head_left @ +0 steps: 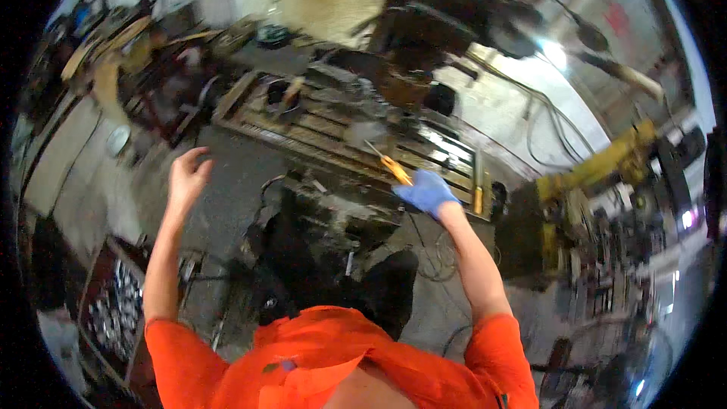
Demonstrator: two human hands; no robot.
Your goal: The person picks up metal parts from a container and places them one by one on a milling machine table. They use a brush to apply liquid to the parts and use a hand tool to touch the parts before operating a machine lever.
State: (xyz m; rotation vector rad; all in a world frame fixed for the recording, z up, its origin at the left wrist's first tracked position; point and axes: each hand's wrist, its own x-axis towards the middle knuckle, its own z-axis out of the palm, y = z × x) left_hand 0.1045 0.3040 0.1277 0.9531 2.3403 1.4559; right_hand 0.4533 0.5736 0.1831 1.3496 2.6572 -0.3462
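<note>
Right hand [428, 192], gloved, grips a yellow-handled tool [394, 170]; left hand [189, 173], half-curled, empty — below it, a bin [138, 360] of metal pieces [117, 301].

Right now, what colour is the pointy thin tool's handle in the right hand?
The thin tool's handle is yellow-orange, best in the head view.

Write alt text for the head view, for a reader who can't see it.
A blue-gloved right hand holds a thin-shafted, yellow-handled tool over a slotted table in a cluttered workshop. The bare left hand is held out to the left, open and empty. Small, shiny metal pieces lie at lower left.
</note>
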